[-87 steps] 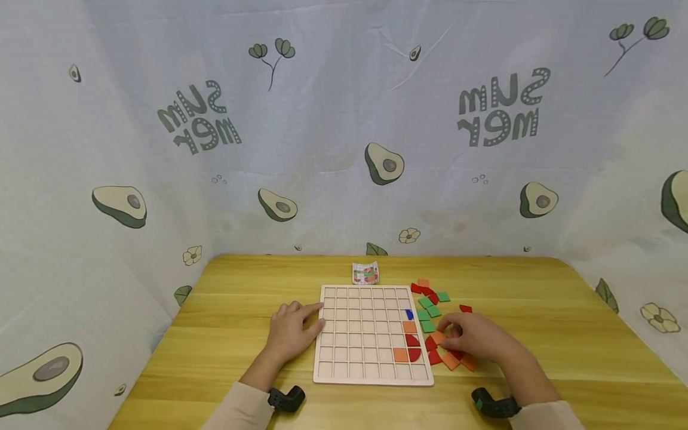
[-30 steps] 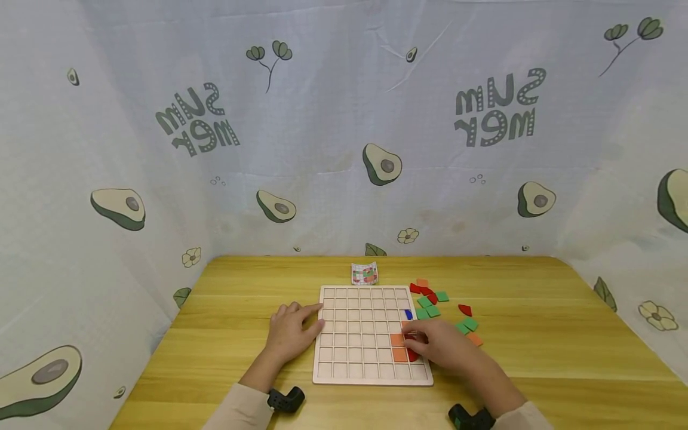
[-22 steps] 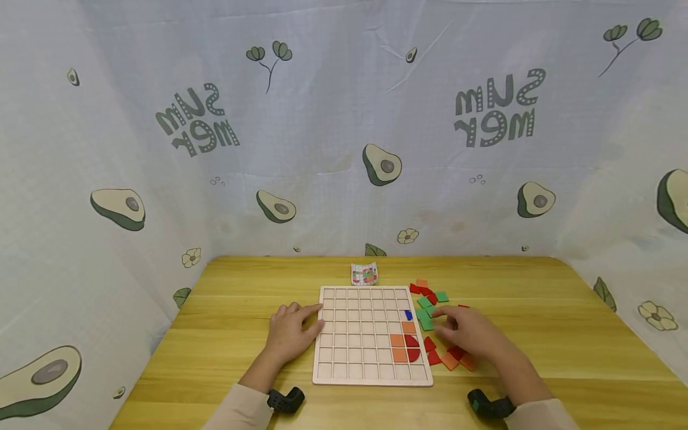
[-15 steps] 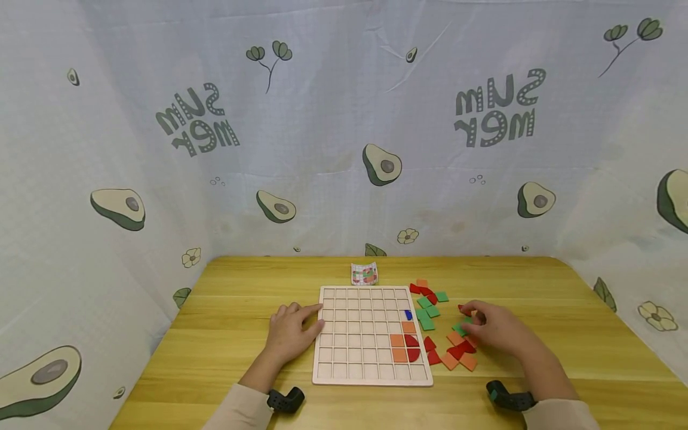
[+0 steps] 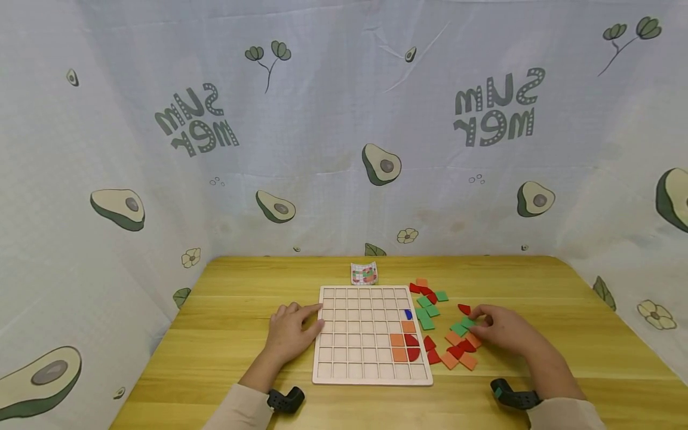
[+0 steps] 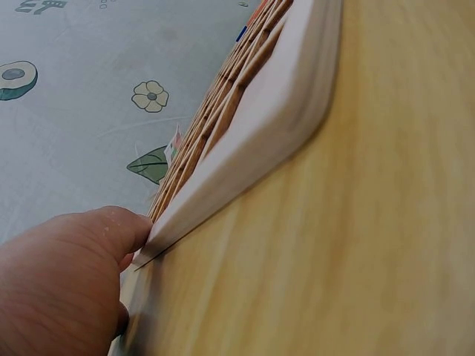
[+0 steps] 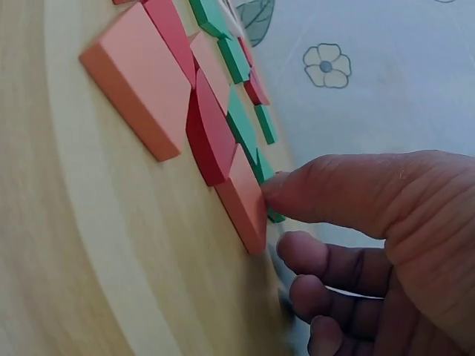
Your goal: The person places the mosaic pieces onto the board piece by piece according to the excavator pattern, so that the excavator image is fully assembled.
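Note:
A pale wooden grid board [image 5: 349, 376] lies on the table. At its right side sit orange squares [image 5: 399, 354], red rounded tiles [image 5: 412, 353] and a small blue piece [image 5: 408, 315]. My left hand [image 5: 290, 331] rests on the table, with thumb and index finger touching the board's left edge; the left wrist view shows the thumb against the rim. Right of the board, my right hand [image 5: 505, 328] pinches a green square tile [image 5: 467, 323] at the loose pieces. The right wrist view shows the thumb [image 7: 319, 189] over the green tile's edge, beside an orange tile [image 7: 243, 196].
Loose green tiles [image 5: 427, 323], red tiles [image 5: 433, 356] and orange tiles [image 5: 468, 361] lie between board and right hand, some overlapping. A small patterned card [image 5: 364, 273] stands behind the board. A printed curtain [image 5: 322, 119] surrounds the wooden table [image 5: 580, 346].
An orange square now sits in a grid cell left of the upper red tile. My right hand has gone from the board back right to the loose green tiles. The left hand stays put.

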A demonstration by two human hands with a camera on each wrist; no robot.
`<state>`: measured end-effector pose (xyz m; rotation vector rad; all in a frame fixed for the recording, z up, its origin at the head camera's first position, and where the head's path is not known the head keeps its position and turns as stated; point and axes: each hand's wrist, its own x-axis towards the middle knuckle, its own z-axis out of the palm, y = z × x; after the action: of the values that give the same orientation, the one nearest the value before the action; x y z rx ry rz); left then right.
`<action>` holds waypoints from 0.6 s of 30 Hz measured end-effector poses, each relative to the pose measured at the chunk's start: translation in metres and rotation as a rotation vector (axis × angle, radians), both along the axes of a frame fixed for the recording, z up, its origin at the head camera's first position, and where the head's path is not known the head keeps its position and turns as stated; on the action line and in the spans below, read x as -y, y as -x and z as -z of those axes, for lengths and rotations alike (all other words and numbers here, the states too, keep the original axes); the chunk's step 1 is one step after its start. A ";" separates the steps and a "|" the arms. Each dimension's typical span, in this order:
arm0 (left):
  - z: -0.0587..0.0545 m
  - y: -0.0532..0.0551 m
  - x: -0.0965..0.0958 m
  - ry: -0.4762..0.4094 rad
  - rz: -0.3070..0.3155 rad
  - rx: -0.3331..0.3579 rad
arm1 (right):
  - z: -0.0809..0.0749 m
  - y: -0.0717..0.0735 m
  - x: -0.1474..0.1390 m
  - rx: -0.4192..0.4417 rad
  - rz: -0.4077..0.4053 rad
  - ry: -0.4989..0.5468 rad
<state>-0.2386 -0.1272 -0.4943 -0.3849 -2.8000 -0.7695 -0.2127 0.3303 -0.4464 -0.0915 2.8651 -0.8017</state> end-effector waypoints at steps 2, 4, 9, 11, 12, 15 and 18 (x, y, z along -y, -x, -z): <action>0.000 0.000 0.000 -0.003 0.002 0.001 | 0.000 -0.001 0.002 -0.004 0.005 -0.003; -0.001 -0.001 0.000 -0.005 0.002 0.003 | -0.001 -0.001 0.005 -0.012 0.017 -0.013; -0.003 -0.001 -0.001 -0.007 -0.003 0.000 | -0.002 0.000 0.013 -0.059 0.017 -0.065; -0.003 -0.002 -0.002 -0.009 -0.004 -0.005 | -0.002 0.001 0.016 -0.076 0.009 -0.084; -0.004 -0.002 -0.002 -0.009 -0.004 -0.008 | -0.001 0.001 0.017 -0.082 0.007 -0.091; -0.004 -0.003 -0.003 -0.006 -0.003 -0.017 | -0.001 0.001 0.019 -0.094 -0.005 -0.101; -0.004 -0.002 -0.002 -0.002 -0.004 -0.022 | -0.002 0.002 0.025 -0.101 -0.022 -0.104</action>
<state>-0.2363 -0.1250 -0.4900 -0.3847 -2.7788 -0.7625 -0.2144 0.3056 -0.4446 -0.1542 2.9886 -0.6612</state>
